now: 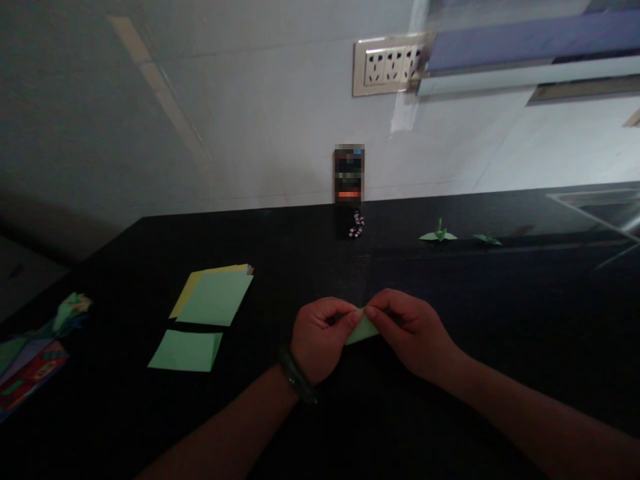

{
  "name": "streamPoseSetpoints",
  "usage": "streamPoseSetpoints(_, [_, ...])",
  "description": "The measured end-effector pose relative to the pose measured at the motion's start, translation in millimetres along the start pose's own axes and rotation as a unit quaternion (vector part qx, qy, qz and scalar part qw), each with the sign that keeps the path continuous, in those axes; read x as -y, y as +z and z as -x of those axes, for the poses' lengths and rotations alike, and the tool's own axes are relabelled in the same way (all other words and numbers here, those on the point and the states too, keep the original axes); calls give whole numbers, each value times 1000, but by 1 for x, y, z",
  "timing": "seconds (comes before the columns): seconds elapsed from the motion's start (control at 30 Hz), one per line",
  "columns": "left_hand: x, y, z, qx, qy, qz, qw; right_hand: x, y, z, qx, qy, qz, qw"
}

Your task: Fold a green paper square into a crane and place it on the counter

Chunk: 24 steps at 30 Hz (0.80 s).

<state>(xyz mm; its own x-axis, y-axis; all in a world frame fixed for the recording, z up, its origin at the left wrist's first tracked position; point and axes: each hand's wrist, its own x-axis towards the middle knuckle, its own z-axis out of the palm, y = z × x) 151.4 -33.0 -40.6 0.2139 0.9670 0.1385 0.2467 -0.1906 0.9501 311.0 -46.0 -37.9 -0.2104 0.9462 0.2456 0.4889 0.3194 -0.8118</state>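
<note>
My left hand (323, 337) and my right hand (407, 327) meet at the middle of the black counter, thumbs and forefingers pinched on a small folded piece of green paper (364, 328). Both thumbs press at its upper edge, and the fingers hide much of it. To the left lies a folded sheet of green paper (185, 350), one flap slightly raised at its right end. Just behind that rests a stack of coloured paper, a green sheet (217, 298) on top and a yellow sheet (183, 297) showing beneath.
Two folded green paper cranes (439, 235) (487, 240) sit at the back right. A phone (349, 175) leans on the tiled wall with a beaded strap (357, 225) before it. Colourful packaging (35, 373) lies at far left. A metal rim (600, 199) edges the right side.
</note>
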Motion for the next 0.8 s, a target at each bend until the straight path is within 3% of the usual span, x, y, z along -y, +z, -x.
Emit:
streamPoseSetpoints(0.1, [0,1,1,1,-12,-12,1000,1,-2,-1,1,-10,6,1000])
streamPoseSetpoints(0.27, [1,-1,0,63,-23,-44,997,0,-5,-3,39,-16,-3,999])
streamPoseSetpoints(0.5, [3,-4,-2,66,-37,3,997,0,-5,-6,90,122,-124,981])
streamPoseSetpoints(0.8, [0,-5,0,30,-18,0,999,-6,-4,-7,118,176,-123,970])
